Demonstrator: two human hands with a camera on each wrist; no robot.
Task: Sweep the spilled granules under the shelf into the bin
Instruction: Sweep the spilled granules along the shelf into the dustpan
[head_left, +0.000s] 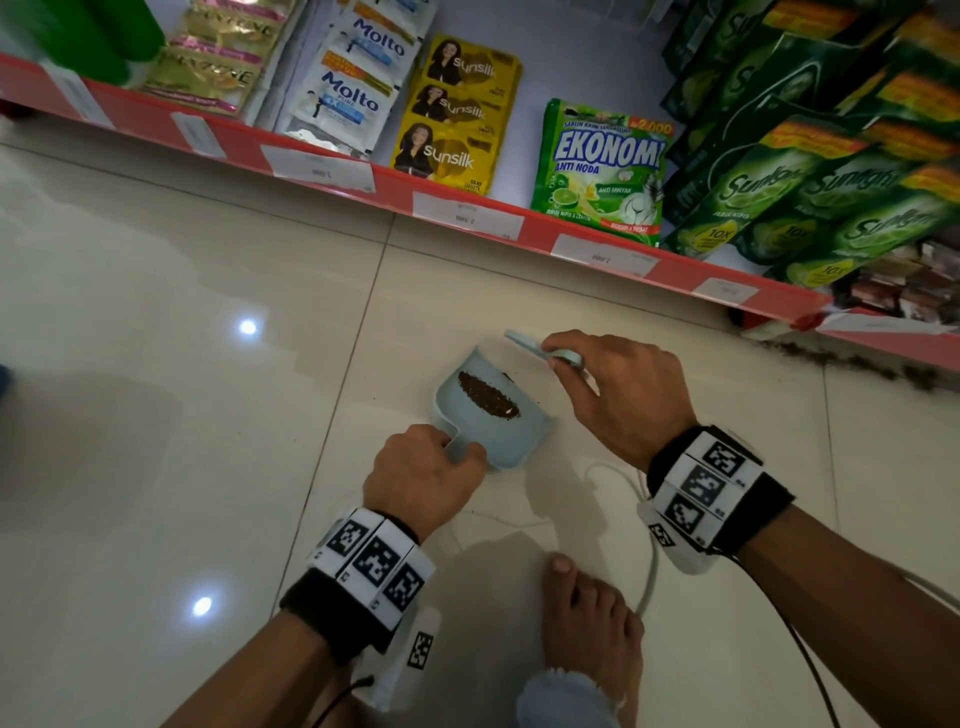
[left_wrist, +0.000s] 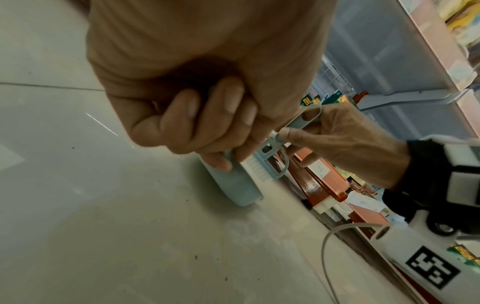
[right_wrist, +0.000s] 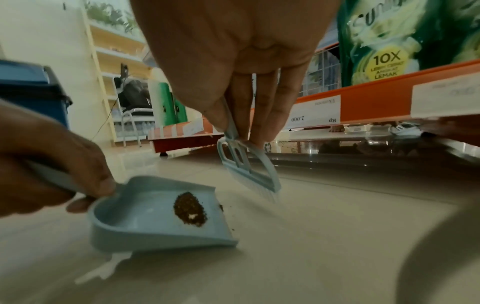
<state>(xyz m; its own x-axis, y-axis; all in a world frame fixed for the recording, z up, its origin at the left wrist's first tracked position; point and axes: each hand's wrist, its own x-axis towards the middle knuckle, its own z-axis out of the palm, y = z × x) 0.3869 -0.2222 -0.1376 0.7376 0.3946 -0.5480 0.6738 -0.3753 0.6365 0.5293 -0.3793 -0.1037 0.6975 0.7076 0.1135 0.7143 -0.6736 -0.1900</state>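
Bare foot (head_left: 587, 618) nearest on the tiled floor (head_left: 156, 415). Left hand (head_left: 423, 480) curled round the handle of the pale blue dustpan (head_left: 498, 431), which sits on the floor. Brown granules (head_left: 488, 395) piled in the pan. Right hand (head_left: 618, 384) pinches a small brush (right_wrist: 249, 168) just past the pan's lip. More granules (head_left: 852, 358) along the floor under the red shelf (head_left: 519, 218) edge. Blue bin (right_wrist: 31, 92) far left in the right wrist view.

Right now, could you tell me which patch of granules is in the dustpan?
The dark pile inside the dustpan; the other granules lie along the shelf base.
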